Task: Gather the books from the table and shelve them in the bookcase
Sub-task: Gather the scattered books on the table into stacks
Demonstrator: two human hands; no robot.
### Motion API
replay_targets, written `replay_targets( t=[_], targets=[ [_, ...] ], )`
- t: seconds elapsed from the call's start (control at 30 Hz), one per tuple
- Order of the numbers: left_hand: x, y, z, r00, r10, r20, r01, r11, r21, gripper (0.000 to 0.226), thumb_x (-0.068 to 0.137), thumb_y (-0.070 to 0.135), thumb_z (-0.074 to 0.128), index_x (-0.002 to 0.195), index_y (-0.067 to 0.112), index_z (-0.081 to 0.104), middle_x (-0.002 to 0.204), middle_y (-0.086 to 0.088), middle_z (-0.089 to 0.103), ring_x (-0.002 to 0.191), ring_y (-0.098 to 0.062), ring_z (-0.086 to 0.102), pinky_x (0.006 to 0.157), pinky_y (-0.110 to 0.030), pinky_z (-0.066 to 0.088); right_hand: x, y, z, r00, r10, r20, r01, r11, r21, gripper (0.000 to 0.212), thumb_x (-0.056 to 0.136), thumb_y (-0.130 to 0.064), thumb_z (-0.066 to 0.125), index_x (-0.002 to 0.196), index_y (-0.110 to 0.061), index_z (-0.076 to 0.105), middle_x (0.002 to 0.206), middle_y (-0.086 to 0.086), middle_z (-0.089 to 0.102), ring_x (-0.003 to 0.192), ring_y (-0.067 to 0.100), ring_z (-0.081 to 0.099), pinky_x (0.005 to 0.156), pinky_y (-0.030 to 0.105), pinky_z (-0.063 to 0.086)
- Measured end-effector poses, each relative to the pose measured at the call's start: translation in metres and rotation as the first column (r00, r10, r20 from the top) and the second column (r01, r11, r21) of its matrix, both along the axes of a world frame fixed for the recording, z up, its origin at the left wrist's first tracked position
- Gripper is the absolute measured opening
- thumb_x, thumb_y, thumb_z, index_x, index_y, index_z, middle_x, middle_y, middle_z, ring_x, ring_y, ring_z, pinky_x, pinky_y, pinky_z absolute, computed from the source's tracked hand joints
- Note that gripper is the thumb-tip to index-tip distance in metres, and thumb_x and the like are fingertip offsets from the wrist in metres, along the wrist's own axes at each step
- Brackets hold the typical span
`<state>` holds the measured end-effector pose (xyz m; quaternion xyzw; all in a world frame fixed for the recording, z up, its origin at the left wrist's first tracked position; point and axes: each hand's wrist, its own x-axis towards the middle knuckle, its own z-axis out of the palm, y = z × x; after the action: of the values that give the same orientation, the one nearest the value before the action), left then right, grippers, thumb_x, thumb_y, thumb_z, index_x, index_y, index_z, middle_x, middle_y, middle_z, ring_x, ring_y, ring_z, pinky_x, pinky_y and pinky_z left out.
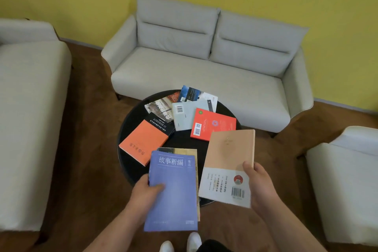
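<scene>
My left hand [146,191] grips a blue book [173,194] by its left edge, with a tan book [194,161] stacked under it. My right hand [258,185] holds a beige book with a white band [229,161] by its right edge, lifted above the table. On the round black table [133,170] lie an orange and black book [146,139], a red book [212,125], a pale grey book [186,115], a photo-cover book [160,108] and a blue and white one [194,94]. No bookcase is in view.
A grey two-seat sofa [204,57] stands behind the table against a yellow wall. Another sofa [28,108] is at the left, an armchair [345,180] at the right. The floor is brown wood. My white shoes [180,243] show at the bottom.
</scene>
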<state>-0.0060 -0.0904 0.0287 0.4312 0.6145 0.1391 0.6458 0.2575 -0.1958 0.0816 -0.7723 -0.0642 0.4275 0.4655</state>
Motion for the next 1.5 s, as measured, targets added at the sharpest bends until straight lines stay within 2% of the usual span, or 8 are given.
replay_targets(
  t=[0.3, 0.6, 0.8, 1.03, 1.2, 1.3, 1.4, 1.5],
  targets=[
    [0.015, -0.007, -0.004, 0.908, -0.091, -0.410, 0.213, 0.941, 0.262, 0.026, 0.089, 0.027, 0.068, 0.111, 0.019, 0.056, 0.101, 0.000, 0.065, 0.079, -0.012, 0.061, 0.060, -0.029, 0.049, 0.010, -0.022, 0.003, 0.999, 0.040, -0.036, -0.040, 0.999, 0.004, 0.019, 0.106, -0.032, 0.050, 0.110, -0.017, 0.061, 0.098, 0.015, 0.078, 0.083, 0.037, 0.078, 0.083, 0.060, 0.061],
    [0.051, 0.040, 0.023, 0.478, -0.314, -0.820, 0.703, 0.697, 0.142, 0.052, 0.093, 0.023, 0.051, 0.143, 0.023, 0.039, 0.126, -0.011, 0.055, 0.110, -0.030, 0.057, 0.088, -0.044, 0.051, 0.041, -0.032, 0.009, 0.991, 0.112, -0.076, -0.107, 0.992, 0.064, 0.015, 0.107, -0.029, 0.049, 0.110, -0.017, 0.059, 0.100, 0.016, 0.078, 0.081, 0.034, 0.079, 0.069, 0.048, 0.064],
    [0.046, 0.029, 0.000, 0.645, -0.270, -0.715, 0.426, 0.904, 0.043, 0.046, 0.091, 0.036, 0.052, 0.129, 0.011, 0.051, 0.128, -0.014, 0.059, 0.103, -0.029, 0.059, 0.076, -0.036, 0.044, 0.054, -0.036, 0.016, 0.974, 0.187, -0.126, -0.170, 0.976, 0.133, 0.018, 0.107, -0.027, 0.050, 0.115, -0.013, 0.059, 0.094, 0.012, 0.080, 0.083, 0.034, 0.079, 0.073, 0.050, 0.063],
    [0.037, 0.012, -0.014, 0.837, -0.203, -0.508, 0.285, 0.955, 0.088, 0.065, 0.100, 0.044, 0.050, 0.154, 0.023, 0.022, 0.146, -0.019, 0.041, 0.128, -0.040, 0.049, 0.102, -0.050, 0.044, 0.049, -0.022, 0.014, 0.946, 0.231, -0.226, -0.200, 0.968, 0.151, 0.018, 0.105, -0.020, 0.053, 0.121, -0.012, 0.059, 0.103, 0.018, 0.078, 0.089, 0.040, 0.077, 0.084, 0.058, 0.060],
    [0.040, -0.002, 0.002, 0.688, 0.005, -0.726, 0.405, 0.828, 0.389, 0.056, 0.098, 0.048, 0.050, 0.144, 0.018, 0.040, 0.133, -0.013, 0.050, 0.118, -0.032, 0.050, 0.098, -0.044, 0.044, 0.039, -0.007, 0.011, 0.913, 0.279, -0.299, -0.232, 0.955, 0.184, 0.024, 0.103, -0.009, 0.052, 0.126, -0.013, 0.058, 0.108, 0.018, 0.078, 0.096, 0.042, 0.076, 0.091, 0.064, 0.057],
    [0.060, -0.017, 0.024, 0.918, -0.039, -0.394, 0.242, 0.843, 0.481, 0.039, 0.102, 0.046, 0.041, 0.102, 0.015, 0.065, 0.101, -0.002, 0.068, 0.096, -0.023, 0.063, 0.087, -0.042, 0.051, 0.031, 0.001, 0.010, 0.886, 0.307, -0.347, -0.240, 0.945, 0.222, 0.026, 0.103, -0.008, 0.052, 0.127, -0.016, 0.057, 0.113, 0.017, 0.077, 0.101, 0.042, 0.075, 0.094, 0.062, 0.056],
    [0.073, -0.027, 0.032, 0.986, -0.107, 0.125, 0.108, 0.994, 0.002, 0.041, 0.102, 0.051, 0.043, 0.112, 0.019, 0.067, 0.107, -0.006, 0.076, 0.101, -0.026, 0.072, 0.097, -0.047, 0.052, 0.021, 0.008, 0.007, 0.857, 0.331, -0.396, -0.250, 0.937, 0.243, 0.027, 0.104, -0.009, 0.051, 0.129, -0.016, 0.058, 0.115, 0.018, 0.076, 0.103, 0.041, 0.074, 0.091, 0.059, 0.057],
    [0.068, -0.025, 0.025, 0.987, 0.006, 0.163, 0.000, 0.999, -0.034, 0.024, 0.102, 0.033, 0.052, 0.114, 0.016, 0.063, 0.106, -0.009, 0.077, 0.098, -0.029, 0.074, 0.095, -0.053, 0.055, 0.014, 0.015, -0.005, 0.859, 0.338, -0.384, -0.276, 0.938, 0.207, 0.026, 0.105, -0.012, 0.051, 0.129, -0.015, 0.057, 0.113, 0.017, 0.077, 0.101, 0.040, 0.075, 0.089, 0.058, 0.058]
  ],
)
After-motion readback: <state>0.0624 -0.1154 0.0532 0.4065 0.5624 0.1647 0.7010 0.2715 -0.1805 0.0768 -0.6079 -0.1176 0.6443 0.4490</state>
